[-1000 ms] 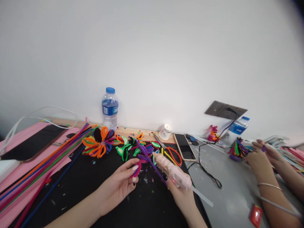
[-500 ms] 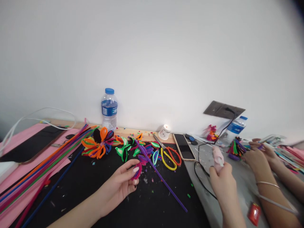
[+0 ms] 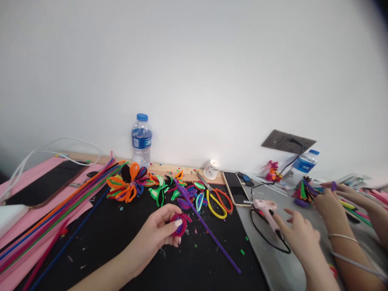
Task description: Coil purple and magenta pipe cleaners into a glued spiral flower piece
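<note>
My left hand pinches a coiled magenta and purple pipe cleaner piece between thumb and fingers, above the black mat. A pink glue gun lies on the grey tabletop, its black cord looping beside it. My right hand is just to the right of its handle, fingers apart and holding nothing. A long purple pipe cleaner lies diagonally beyond the coil. Behind it are several looped pipe cleaner petals in green, purple and white, and an orange pipe cleaner flower.
Scissors with yellow and orange handles lie beside a phone. A paper cup and a water bottle stand by the wall. Loose pipe cleaners cover the left side. A co-worker's hands work at the right.
My right hand has put the glue gun down on the grey tabletop and let go, drawing back to the right. The coil in my left hand has turned.
</note>
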The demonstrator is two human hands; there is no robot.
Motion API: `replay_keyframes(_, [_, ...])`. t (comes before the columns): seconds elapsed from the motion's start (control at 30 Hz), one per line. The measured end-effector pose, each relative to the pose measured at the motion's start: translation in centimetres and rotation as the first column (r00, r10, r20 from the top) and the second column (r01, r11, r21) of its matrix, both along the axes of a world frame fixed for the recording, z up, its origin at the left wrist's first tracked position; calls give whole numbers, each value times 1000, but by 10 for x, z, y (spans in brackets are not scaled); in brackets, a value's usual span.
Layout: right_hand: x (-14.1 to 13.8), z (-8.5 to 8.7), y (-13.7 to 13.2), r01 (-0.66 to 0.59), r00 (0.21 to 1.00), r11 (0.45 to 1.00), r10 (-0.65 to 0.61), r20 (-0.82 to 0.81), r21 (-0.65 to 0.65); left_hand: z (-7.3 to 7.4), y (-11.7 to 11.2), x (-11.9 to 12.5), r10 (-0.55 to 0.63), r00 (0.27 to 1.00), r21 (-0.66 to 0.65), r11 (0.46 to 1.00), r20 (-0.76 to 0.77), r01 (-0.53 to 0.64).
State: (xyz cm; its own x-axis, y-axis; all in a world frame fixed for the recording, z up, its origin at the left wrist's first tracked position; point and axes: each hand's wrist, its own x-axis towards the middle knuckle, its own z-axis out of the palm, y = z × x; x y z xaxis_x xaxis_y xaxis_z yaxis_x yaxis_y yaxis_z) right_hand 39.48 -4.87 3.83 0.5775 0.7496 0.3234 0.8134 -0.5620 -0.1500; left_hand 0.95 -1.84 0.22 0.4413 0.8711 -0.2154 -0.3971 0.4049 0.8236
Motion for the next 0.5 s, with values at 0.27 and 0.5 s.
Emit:
replay_keyframes(0.27, [-98,43,-7,-534,725,801,599,-341,272,-2,-2,1,-103,990,105,988,-96,113])
replay_keyframes(0.5, [-179,38,12,-856,314,487,758,-572,176,-1,-1,2,-119,981,133,981,-155,140])
